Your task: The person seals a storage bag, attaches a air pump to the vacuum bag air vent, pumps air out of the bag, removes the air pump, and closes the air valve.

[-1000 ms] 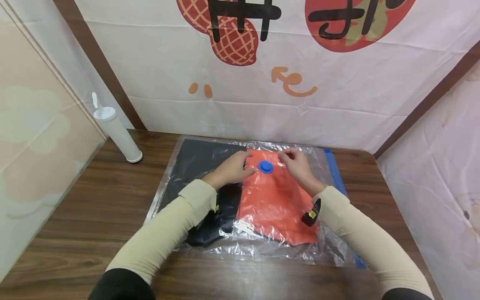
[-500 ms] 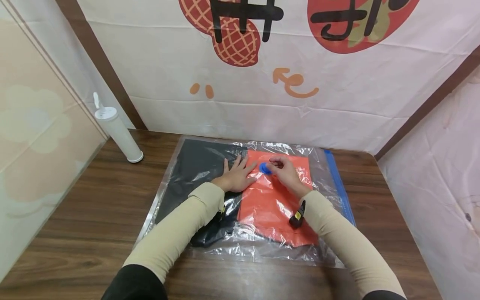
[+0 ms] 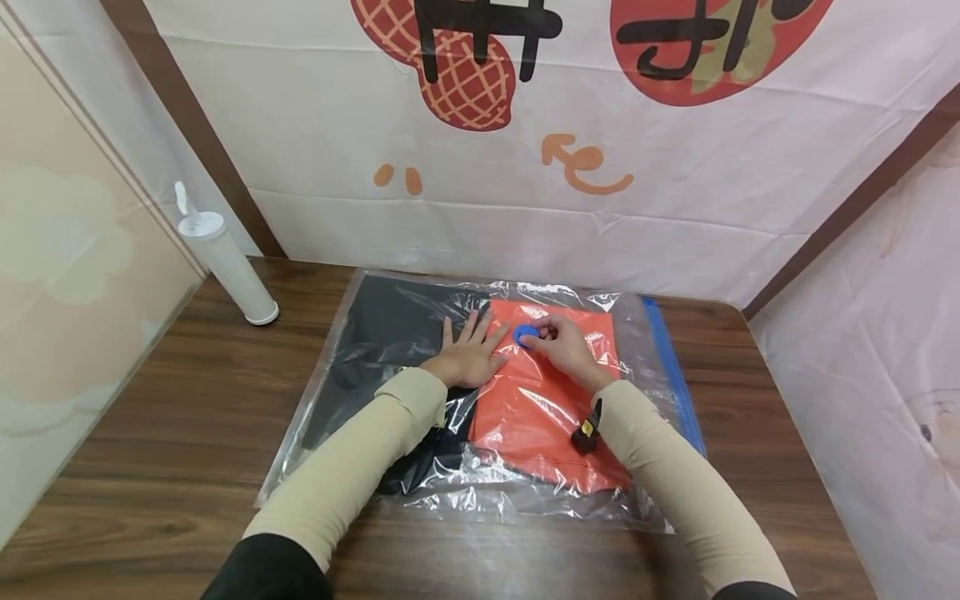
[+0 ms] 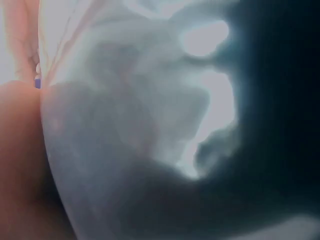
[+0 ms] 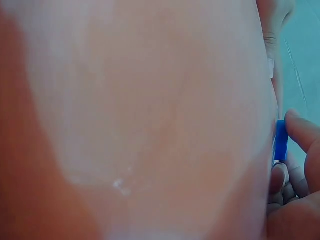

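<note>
A clear plastic vacuum bag (image 3: 634, 346) lies flat, holding a folded black cloth (image 3: 397, 321) on the left and a folded red-orange cloth (image 3: 525, 417) on the right. On its upper side sits a round blue valve cap (image 3: 523, 335). Palm down, my left hand (image 3: 467, 358) presses the bag where black meets red, fingers spread. My right hand (image 3: 566, 348) pinches the cap at its edge between thumb and fingers. In the right wrist view the blue cap (image 5: 281, 140) shows edge-on between the fingers; bulging film fills most of both wrist views.
A blue zip strip (image 3: 672, 375) runs along the bag's right edge. At the back left of the wooden table (image 3: 172, 417) stands a white hand pump (image 3: 228, 267). Printed cloth walls (image 3: 480, 225) enclose the back and sides.
My left hand has come down flat on the bag with its fingers spreading. My right hand has moved left onto the blue valve cap and pinches it.
</note>
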A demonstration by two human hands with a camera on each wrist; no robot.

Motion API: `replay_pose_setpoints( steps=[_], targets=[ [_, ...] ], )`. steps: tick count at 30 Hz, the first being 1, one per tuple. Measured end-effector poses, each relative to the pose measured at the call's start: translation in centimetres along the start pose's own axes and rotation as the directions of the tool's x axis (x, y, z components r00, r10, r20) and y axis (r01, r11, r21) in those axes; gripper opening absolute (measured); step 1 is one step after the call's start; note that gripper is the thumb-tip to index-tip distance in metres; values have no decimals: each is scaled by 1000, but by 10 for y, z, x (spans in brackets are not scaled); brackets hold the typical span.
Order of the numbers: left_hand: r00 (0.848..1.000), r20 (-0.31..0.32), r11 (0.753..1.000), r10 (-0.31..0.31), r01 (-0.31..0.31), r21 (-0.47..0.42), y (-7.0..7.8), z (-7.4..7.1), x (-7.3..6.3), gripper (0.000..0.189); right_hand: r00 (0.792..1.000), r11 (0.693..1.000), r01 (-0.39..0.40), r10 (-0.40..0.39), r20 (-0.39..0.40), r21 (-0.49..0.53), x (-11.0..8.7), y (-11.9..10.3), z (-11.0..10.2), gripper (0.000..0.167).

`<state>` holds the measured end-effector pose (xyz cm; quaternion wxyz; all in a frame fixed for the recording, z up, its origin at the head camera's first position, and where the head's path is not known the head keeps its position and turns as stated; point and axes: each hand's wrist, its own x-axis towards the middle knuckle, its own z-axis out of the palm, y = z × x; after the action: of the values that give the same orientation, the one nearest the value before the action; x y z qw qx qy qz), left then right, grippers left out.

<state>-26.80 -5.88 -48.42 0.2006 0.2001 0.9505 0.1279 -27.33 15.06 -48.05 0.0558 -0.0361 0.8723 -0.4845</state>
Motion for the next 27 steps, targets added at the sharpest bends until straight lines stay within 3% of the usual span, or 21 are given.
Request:
replay_pose_setpoints(
  steps=[17, 27],
  targets=[
    [1000, 28, 1000, 11, -11, 12, -2, -1, 5, 64, 1000, 999, -25, 25, -3, -39, -1, -3, 0, 31],
    [1000, 17, 1000, 3, -3, 3, -4, 0, 3, 65, 1000, 999, 17, -17, 14, -48, -1, -6, 2, 28]
  ],
)
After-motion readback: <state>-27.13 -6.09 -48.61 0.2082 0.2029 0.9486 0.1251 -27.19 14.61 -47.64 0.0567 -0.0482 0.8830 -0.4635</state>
